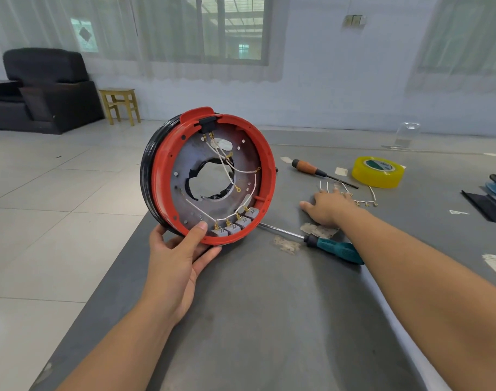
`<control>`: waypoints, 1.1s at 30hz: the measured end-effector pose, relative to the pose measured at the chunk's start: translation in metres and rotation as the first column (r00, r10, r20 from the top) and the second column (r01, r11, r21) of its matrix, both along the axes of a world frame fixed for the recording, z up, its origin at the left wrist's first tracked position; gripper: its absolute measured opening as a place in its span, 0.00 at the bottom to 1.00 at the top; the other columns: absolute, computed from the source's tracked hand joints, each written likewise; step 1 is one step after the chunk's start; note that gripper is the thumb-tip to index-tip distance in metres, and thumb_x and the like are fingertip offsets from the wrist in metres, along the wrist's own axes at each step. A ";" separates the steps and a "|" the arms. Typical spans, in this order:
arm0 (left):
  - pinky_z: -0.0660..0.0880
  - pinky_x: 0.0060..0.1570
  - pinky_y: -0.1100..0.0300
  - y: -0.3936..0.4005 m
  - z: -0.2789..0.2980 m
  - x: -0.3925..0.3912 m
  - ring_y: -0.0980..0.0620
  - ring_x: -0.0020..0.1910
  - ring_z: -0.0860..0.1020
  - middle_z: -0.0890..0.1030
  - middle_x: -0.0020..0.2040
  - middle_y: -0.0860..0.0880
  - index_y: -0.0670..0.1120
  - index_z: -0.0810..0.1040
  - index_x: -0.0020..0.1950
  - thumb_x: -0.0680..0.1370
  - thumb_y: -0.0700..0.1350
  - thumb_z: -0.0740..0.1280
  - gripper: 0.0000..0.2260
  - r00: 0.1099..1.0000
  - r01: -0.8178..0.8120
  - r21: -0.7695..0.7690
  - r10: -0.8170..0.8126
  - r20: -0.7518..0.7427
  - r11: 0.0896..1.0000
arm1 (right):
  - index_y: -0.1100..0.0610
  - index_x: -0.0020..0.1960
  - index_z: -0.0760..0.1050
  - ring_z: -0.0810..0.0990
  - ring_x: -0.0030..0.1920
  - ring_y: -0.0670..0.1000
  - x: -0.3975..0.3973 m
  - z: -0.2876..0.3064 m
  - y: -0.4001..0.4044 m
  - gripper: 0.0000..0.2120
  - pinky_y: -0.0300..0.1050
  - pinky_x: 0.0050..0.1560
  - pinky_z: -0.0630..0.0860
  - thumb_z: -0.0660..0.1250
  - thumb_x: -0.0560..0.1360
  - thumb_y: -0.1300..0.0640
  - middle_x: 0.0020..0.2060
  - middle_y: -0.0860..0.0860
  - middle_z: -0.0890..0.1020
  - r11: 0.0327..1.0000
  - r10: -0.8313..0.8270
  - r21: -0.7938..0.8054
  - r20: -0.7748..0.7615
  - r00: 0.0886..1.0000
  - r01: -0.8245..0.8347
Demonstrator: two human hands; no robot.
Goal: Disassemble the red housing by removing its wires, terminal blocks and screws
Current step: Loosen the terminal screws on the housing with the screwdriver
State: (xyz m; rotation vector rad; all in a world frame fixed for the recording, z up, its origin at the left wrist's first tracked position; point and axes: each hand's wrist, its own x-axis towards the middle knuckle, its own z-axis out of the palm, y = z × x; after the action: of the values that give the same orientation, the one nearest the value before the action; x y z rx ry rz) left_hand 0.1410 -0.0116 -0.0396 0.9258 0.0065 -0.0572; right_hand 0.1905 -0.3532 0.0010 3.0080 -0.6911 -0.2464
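Red plastic rim sat gripped in the left hand (182,249), thumb hooked over the lower edge, holding the red housing (210,176) upright at the counter's (269,320) near-left corner. Right of the housing, the right hand (325,207) lay flat with fingers spread beside a bunch of removed wires (359,200). Inside the housing, white wires (227,162) and four grey terminal blocks (235,223) remained; judging by that, the job was partly done.
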 end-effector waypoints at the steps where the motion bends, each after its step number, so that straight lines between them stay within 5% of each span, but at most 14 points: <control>1: 0.85 0.46 0.49 0.000 0.000 0.000 0.38 0.54 0.87 0.82 0.63 0.38 0.56 0.70 0.70 0.76 0.39 0.78 0.28 1.000 0.002 -0.002 -0.002 0.001 1.000 | 0.56 0.81 0.61 0.51 0.82 0.62 0.000 -0.001 0.000 0.37 0.64 0.79 0.49 0.47 0.82 0.32 0.82 0.56 0.58 1.000 -0.002 0.005 0.000 1.000 0.002; 7: 0.85 0.46 0.49 0.000 0.002 -0.002 0.38 0.53 0.87 0.82 0.63 0.36 0.53 0.71 0.69 0.76 0.39 0.78 0.26 1.000 0.004 0.001 -0.004 -0.007 1.000 | 0.55 0.81 0.60 0.50 0.82 0.62 -0.009 0.002 0.001 0.36 0.64 0.80 0.50 0.49 0.82 0.32 0.83 0.56 0.54 0.999 0.017 0.038 0.066 0.998 -0.019; 11: 0.85 0.45 0.51 0.000 0.006 -0.005 0.38 0.53 0.87 0.83 0.63 0.37 0.53 0.71 0.68 0.77 0.40 0.77 0.24 1.000 0.010 -0.003 -0.011 -0.024 1.000 | 0.56 0.79 0.64 0.63 0.78 0.60 -0.035 0.016 0.020 0.30 0.58 0.76 0.62 0.54 0.84 0.39 0.78 0.57 0.67 0.988 0.083 0.106 0.235 0.968 -0.110; 15: 0.85 0.45 0.52 -0.001 0.010 -0.010 0.38 0.54 0.87 0.82 0.64 0.38 0.52 0.71 0.68 0.78 0.40 0.76 0.23 0.999 0.023 0.011 -0.023 -0.035 1.000 | 0.52 0.73 0.73 0.76 0.67 0.52 -0.067 0.022 0.053 0.23 0.44 0.61 0.70 0.57 0.84 0.42 0.68 0.50 0.79 0.904 0.069 0.322 0.539 0.839 -0.281; 20: 0.85 0.47 0.48 0.002 0.013 -0.015 0.37 0.54 0.87 0.85 0.63 0.41 0.52 0.74 0.69 0.79 0.43 0.76 0.21 0.997 0.079 0.032 -0.078 -0.006 0.996 | 0.48 0.77 0.67 0.82 0.58 0.46 -0.096 0.018 0.093 0.30 0.47 0.62 0.75 0.60 0.80 0.34 0.60 0.43 0.83 0.668 -0.102 0.631 0.602 0.792 -0.394; 24: 0.85 0.50 0.45 0.003 0.017 -0.023 0.37 0.55 0.87 0.86 0.62 0.45 0.49 0.74 0.73 0.76 0.53 0.76 0.27 0.989 0.139 0.069 -0.142 0.045 0.988 | 0.45 0.66 0.75 0.87 0.52 0.49 -0.109 0.004 0.116 0.22 0.56 0.62 0.81 0.66 0.76 0.36 0.51 0.46 0.87 0.303 -0.297 0.815 0.574 0.763 -0.494; 26: 0.85 0.50 0.44 0.004 0.019 -0.026 0.39 0.56 0.87 0.86 0.63 0.47 0.49 0.75 0.72 0.74 0.58 0.75 0.29 0.990 0.128 0.071 -0.131 0.043 0.989 | 0.48 0.68 0.73 0.87 0.53 0.53 -0.114 -0.005 0.125 0.23 0.56 0.59 0.82 0.68 0.76 0.40 0.51 0.50 0.88 0.147 -0.376 0.832 0.547 0.748 -0.535; 33: 0.84 0.48 0.53 0.001 0.021 -0.033 0.46 0.57 0.86 0.86 0.60 0.50 0.49 0.70 0.73 0.71 0.62 0.76 0.35 0.995 0.065 0.097 -0.073 0.072 0.993 | 0.54 0.68 0.72 0.87 0.53 0.61 -0.125 -0.014 0.143 0.24 0.54 0.51 0.84 0.73 0.75 0.52 0.54 0.57 0.87 -0.154 -0.519 0.797 0.438 0.734 -0.584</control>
State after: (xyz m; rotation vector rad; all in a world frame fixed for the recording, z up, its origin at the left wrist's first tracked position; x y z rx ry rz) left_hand 0.1085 -0.0102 -0.0191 1.0225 -0.0937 -0.0865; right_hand 0.0655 -0.2098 -0.0132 4.8535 -0.3265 1.1906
